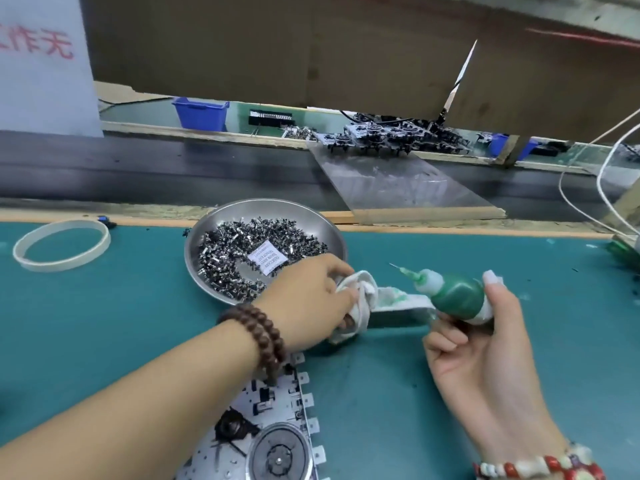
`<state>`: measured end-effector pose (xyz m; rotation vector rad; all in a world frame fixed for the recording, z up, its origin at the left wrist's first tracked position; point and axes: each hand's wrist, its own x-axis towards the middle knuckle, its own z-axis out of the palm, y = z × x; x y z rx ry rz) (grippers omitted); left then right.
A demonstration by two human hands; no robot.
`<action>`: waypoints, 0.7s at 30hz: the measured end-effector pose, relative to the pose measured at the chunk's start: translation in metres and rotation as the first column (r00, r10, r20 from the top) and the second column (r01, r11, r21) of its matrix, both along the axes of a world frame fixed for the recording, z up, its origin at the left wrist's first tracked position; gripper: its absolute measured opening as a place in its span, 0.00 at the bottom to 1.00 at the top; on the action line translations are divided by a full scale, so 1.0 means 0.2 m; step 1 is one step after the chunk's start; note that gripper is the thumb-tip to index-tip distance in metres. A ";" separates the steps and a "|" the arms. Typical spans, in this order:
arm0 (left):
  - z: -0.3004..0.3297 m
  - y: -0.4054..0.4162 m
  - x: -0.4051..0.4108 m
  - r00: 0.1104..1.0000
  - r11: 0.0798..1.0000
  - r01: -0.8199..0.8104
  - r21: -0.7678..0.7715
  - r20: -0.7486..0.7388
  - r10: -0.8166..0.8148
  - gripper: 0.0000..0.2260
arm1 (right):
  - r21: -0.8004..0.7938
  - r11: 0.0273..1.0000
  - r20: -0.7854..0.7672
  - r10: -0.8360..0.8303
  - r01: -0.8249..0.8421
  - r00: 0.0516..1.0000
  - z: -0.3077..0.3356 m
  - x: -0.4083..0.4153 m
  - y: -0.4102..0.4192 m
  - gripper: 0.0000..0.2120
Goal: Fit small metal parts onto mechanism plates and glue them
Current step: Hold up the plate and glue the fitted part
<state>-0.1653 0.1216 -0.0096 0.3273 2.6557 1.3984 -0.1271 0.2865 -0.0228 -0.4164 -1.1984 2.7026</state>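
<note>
My right hand holds a green glue bottle with a needle tip pointing left and up, a strip of white cloth wrapped round its base. My left hand grips the bunched end of that white cloth, which stretches between both hands and carries green stains. A round steel dish behind my left hand holds several small metal parts and a white paper packet. A metal mechanism plate with a round wheel lies on the mat under my left forearm.
A teal mat covers the bench. A white ring lies at the far left. Behind runs a dark conveyor belt with a clear ramp carrying assembled mechanisms. Blue bins stand farther back. White cables loop at right.
</note>
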 end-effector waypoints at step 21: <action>-0.01 -0.16 0.11 0.986 0.894 0.017 0.448 0.141 -0.090 0.07 | 0.105 0.990 0.050 0.090 -0.095 0.995 -0.01 0.03 -0.13 0.10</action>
